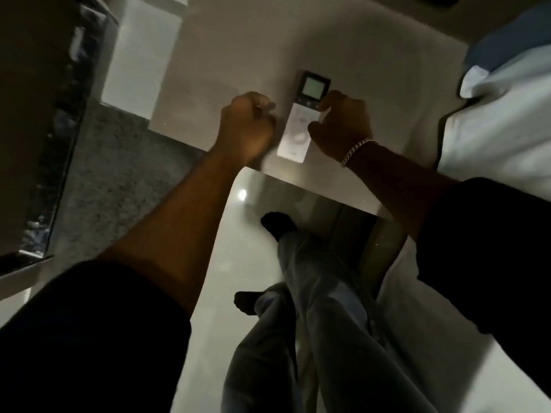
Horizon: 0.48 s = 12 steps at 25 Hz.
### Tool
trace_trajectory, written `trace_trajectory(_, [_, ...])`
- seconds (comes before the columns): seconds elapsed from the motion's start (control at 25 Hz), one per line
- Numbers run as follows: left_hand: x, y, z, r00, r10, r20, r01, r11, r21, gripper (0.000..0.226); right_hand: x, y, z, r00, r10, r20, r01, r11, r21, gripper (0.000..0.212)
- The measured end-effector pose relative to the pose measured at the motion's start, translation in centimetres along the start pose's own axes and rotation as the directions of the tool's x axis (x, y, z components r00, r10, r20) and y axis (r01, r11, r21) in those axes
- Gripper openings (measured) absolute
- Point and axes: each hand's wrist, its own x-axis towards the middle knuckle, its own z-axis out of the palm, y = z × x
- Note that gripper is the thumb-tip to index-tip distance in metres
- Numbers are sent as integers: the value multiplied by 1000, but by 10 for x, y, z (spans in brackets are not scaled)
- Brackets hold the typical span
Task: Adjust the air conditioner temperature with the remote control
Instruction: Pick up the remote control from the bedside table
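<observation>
A slim white remote control (pixel 299 126) with a dark top and a pale lit screen lies flat on a light bedside table (pixel 238 55). My right hand (pixel 343 126), a chain bracelet on its wrist, rests against the remote's right edge, with fingers curled on that side. My left hand (pixel 246 126) is a loose fist just left of the remote, apart from it and holding nothing. The air conditioner itself is out of view.
A bed with white sheets (pixel 501 135) and a blue pillow (pixel 507 40) lies at the right. A dark patterned wall panel (pixel 68 114) runs down the left. Below the table's front edge are a glossy floor (pixel 238 263) and my legs (pixel 313 323).
</observation>
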Motion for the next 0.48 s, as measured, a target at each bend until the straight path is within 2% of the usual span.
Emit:
trace_trajectory(0.08, [13, -5, 22, 999, -23, 39, 22, 1000, 20, 26, 11, 14, 15, 986, 161, -51, -153, 979, 132, 31])
trace_trajectory(0.16, [20, -11, 44, 996, -73, 60, 71, 997, 32, 16, 15, 24, 34, 974, 224, -25, -214, 954, 211, 31])
trace_trajectory(0.36, [40, -3, 66, 989, -149, -17, 150, 985, 88, 22, 22, 22, 51, 976, 216, -35, -190, 916, 353, 28])
trace_trajectory(0.48, [35, -6, 56, 954, -299, 25, 300, 944, -140, 30, 16, 17, 51, 973, 222, 57, -224, 867, 446, 25])
